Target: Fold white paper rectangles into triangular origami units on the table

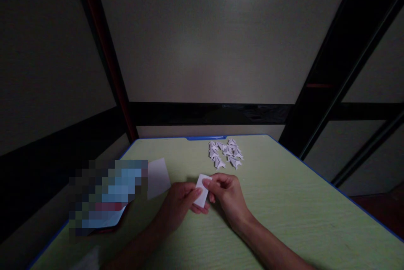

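A small white rectangle of folded paper (202, 197) is held slightly tilted above the table, between both hands. My left hand (184, 198) pinches its lower left side, thumb on top and fingers beneath. On the upper right edge, my right hand (227, 192) grips the same paper with its thumb on the face; some of its fingers are hidden behind. Beyond the hands, several folded white paper figures (217, 162) with pointed ends lie grouped near the far side of the table.
The pale green table (284, 202) has a blue edge. Left of my hands lies a flat white paper sheet (158, 177), beside a blurred-out, dark-rimmed item (118, 190). A whitish thing (88, 259) shows at the lower left. Panelled walls (208, 51) stand behind the table.
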Motion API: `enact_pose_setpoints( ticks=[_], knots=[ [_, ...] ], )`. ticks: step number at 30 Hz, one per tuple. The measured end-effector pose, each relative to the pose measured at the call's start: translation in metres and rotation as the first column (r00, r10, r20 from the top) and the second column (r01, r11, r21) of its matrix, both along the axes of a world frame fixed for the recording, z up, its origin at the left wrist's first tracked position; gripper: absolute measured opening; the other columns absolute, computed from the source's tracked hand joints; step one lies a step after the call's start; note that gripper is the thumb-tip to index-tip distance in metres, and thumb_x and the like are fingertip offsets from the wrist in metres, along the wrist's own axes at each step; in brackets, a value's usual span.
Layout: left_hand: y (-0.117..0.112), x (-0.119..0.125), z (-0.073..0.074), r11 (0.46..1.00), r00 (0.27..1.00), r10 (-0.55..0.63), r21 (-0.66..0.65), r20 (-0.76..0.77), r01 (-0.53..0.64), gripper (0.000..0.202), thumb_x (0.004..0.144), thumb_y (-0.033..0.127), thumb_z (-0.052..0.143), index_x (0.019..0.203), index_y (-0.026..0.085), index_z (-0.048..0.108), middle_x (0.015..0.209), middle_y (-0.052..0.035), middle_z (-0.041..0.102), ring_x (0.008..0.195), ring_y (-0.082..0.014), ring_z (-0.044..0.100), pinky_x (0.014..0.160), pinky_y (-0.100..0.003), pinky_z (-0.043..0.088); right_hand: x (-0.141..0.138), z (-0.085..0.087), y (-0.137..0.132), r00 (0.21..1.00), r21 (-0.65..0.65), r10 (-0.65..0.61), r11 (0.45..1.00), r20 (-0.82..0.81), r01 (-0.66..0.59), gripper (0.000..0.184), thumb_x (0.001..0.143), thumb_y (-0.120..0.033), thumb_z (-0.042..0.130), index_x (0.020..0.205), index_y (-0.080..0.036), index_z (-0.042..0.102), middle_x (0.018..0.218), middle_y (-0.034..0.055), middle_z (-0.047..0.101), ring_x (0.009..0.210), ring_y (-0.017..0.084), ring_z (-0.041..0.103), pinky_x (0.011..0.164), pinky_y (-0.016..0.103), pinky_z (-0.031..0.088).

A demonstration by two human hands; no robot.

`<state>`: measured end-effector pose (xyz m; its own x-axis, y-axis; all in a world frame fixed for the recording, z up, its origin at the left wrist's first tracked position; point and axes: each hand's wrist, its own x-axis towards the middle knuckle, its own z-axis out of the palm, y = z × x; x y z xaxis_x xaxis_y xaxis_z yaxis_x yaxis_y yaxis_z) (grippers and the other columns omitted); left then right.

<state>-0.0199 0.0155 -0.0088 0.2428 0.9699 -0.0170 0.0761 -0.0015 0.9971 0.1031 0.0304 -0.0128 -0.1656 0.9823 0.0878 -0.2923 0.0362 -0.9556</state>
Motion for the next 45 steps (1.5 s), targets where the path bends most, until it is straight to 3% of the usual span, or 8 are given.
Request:
enact_pose_setpoints(
  ticks=[5,11,18,26,30,35,41,45],
  knots=[
    [-0.001,0.002,-0.002,1.000,0.996,-0.010,0.015,-0.088,0.012,0.026,0.066,0.033,0.051,0.056,0.011,0.061,0.047,-0.0042,0.064,0.043,-0.0144,0.058,0.043,-0.021,0.042,0.002,0.001,-0.003,0.981,0.124,-0.053,0.992,0.185,0.030,0.027,0.068,-0.031,0.051,0.049,-0.012,0.049,0.036,-0.0058,0.039,0.034,0.005,0.032,0.035,0.018,0.022],
    [-0.006,0.006,-0.004,0.999,0.990,-0.051,-0.015,-0.135,0.050,0.033,0.066,0.034,0.047,0.040,0.015,0.047,0.031,0.0007,0.051,0.026,-0.0083,0.044,0.031,-0.018,0.030,0.000,0.002,-0.007,0.931,0.245,-0.127,0.969,0.343,0.042,0.028,0.073,-0.031,0.046,0.052,-0.016,0.038,0.046,-0.0060,0.033,0.044,0.006,0.030,0.039,0.018,0.023],
    [-0.006,0.003,0.003,0.992,0.969,0.069,0.121,-0.235,-0.041,0.041,0.069,0.033,0.042,0.032,0.018,0.035,0.024,0.0066,0.032,0.024,-0.0042,0.026,0.031,-0.018,0.021,0.002,0.003,-0.005,0.918,0.275,0.006,0.953,0.397,-0.125,0.024,0.077,-0.032,0.038,0.060,-0.015,0.041,0.055,-0.0034,0.038,0.052,0.008,0.035,0.048,0.019,0.029],
    [-0.003,0.004,0.003,0.991,0.978,0.105,0.099,-0.178,-0.089,0.044,0.068,0.038,0.041,0.029,0.019,0.033,0.022,0.0061,0.030,0.022,-0.0047,0.023,0.031,-0.020,0.019,-0.002,0.002,-0.010,0.892,0.228,-0.011,0.968,0.452,-0.103,0.037,0.079,-0.039,0.032,0.051,-0.015,0.038,0.048,-0.0044,0.030,0.046,0.007,0.027,0.044,0.020,0.024],
    [-0.002,0.004,0.006,0.983,0.980,0.179,0.068,-0.090,-0.173,0.044,0.064,0.044,0.045,0.029,0.018,0.036,0.022,0.0060,0.031,0.023,-0.0047,0.024,0.032,-0.020,0.018,-0.002,0.001,-0.011,0.907,0.242,0.052,0.956,0.418,-0.167,0.031,0.080,-0.036,0.032,0.059,-0.016,0.040,0.052,-0.0042,0.035,0.049,0.007,0.032,0.047,0.019,0.027],
    [-0.001,0.004,0.004,0.973,0.973,0.230,0.013,0.018,-0.231,0.040,0.060,0.043,0.052,0.033,0.016,0.040,0.025,0.0060,0.034,0.026,-0.0043,0.026,0.033,-0.020,0.018,-0.001,0.006,-0.010,0.903,0.249,-0.010,0.963,0.430,-0.108,0.031,0.079,-0.035,0.035,0.054,-0.016,0.037,0.052,-0.0044,0.033,0.050,0.008,0.031,0.047,0.019,0.026],
    [0.004,-0.003,0.000,0.980,0.966,0.195,0.013,0.167,-0.200,0.023,0.056,0.033,0.059,0.047,0.014,0.048,0.037,0.0059,0.043,0.035,-0.0052,0.034,0.035,-0.018,0.023,0.006,0.007,-0.009,0.849,0.158,0.274,0.912,0.452,-0.378,0.033,0.078,-0.036,0.036,0.053,-0.015,0.038,0.047,-0.0058,0.032,0.043,0.006,0.026,0.041,0.018,0.021],
    [0.004,-0.007,-0.001,0.988,0.980,0.146,0.024,0.137,-0.151,0.022,0.058,0.029,0.058,0.046,0.014,0.047,0.037,0.0057,0.042,0.036,-0.0053,0.035,0.037,-0.018,0.024,0.007,0.006,-0.012,0.909,0.156,0.221,0.944,0.353,-0.290,0.027,0.077,-0.037,0.040,0.059,-0.016,0.038,0.049,-0.0060,0.035,0.044,0.006,0.030,0.042,0.018,0.023]
  ],
)
